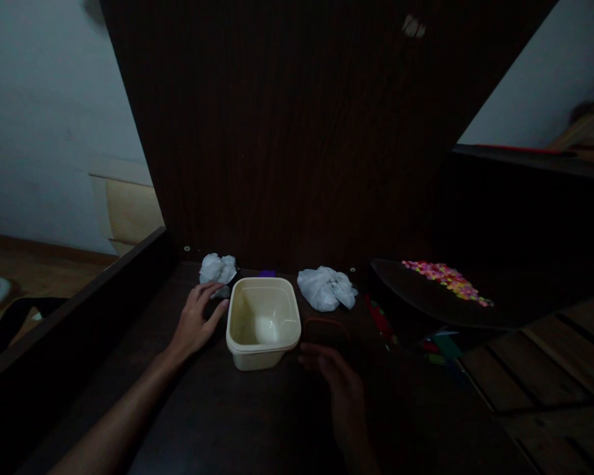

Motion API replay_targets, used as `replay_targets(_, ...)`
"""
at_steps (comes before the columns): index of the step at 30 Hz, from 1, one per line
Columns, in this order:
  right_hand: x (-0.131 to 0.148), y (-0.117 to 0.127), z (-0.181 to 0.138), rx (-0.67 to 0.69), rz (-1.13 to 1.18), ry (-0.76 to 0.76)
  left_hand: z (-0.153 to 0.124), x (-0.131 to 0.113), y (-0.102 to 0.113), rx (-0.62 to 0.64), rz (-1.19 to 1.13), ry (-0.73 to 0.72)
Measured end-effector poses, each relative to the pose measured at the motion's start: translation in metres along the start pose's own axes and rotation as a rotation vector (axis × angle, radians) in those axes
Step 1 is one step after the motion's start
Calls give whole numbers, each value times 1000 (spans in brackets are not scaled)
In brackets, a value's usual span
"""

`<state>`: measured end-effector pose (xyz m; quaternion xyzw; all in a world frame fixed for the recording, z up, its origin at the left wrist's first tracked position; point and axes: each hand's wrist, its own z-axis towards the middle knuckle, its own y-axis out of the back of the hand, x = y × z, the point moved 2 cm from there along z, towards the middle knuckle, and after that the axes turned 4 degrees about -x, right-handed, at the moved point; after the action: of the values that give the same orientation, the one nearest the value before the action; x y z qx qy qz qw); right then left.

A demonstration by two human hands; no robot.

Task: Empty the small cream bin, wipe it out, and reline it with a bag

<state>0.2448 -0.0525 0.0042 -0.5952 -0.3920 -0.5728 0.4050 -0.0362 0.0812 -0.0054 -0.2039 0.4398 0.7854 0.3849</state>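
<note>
A cream square plastic tub [263, 321] stands open on the dark wooden surface [218, 422]. My left hand [198, 318] rests flat beside its left wall, fingers spread, the fingertips near a small white bag [218, 268]. In dim light to the right of the tub my right hand [337, 382] hovers just in front of a dark lid with a reddish rim [327, 330]. I cannot make out whether its fingers touch the lid.
A second white knotted bag [326, 287] lies behind the lid. Further right a dark tray [426, 297] carries a strip of pink and yellow beads [448, 278]. Red and green items [383, 323] lie by the tray. A tall dark panel [297, 132] closes the back.
</note>
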Motion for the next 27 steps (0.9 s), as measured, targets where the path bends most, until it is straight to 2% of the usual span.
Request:
replay_targets(2,-11,-1,-15,48,-45,-14,2,10,-1,-55,97,-21)
replay_targets(4,-27,-6,-29,137,-67,-42,3,22,-3,-45,146,0)
replay_targets(7,-49,-14,-48,185,-54,-60,5,37,-5,-21,190,91)
replay_targets(10,-63,-21,-60,213,-36,-64,8,41,-3,-32,212,149)
replay_targets(13,-62,-23,-62,233,-65,-48,13,37,5,-84,224,167)
replay_targets(16,-44,-19,-54,273,-142,14,20,29,17,-151,231,171)
replay_targets(18,-23,-15,-46,313,-175,84,26,19,26,-186,231,148)
replay_targets(19,-10,-12,-42,290,-196,121,30,14,31,-194,230,127)
replay_targets(24,58,-10,-23,341,-225,304,52,-20,55,-153,164,-1)
replay_targets(27,98,-19,-13,393,-250,506,68,-43,69,-133,100,-64)
